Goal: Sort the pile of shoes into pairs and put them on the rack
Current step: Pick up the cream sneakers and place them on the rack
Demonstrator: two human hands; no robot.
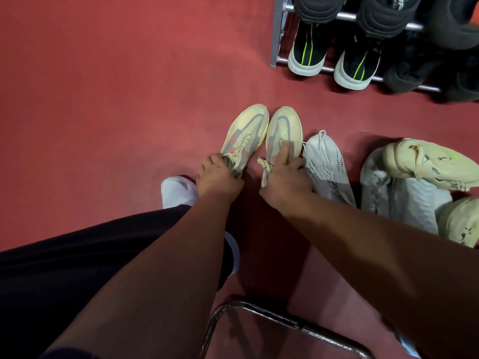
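Floor (103, 99) wide open left of and ahead of cream pair (261, 136); bare strip between pair and rack (278, 35); rack's lower rails full of black shoes (307, 53); grey shoe (326, 167) just beside pair's right side; pile (409, 193) further right; chair frame (259, 311) low between arms.

Dim, warm light lies on the red floor (103, 99), palest in the far middle. Between my left forearm (160, 255) and right forearm (363, 242) sits 1 soft shadow. Far right, dark shoes (440, 60) smear (wide-lens edge blur).
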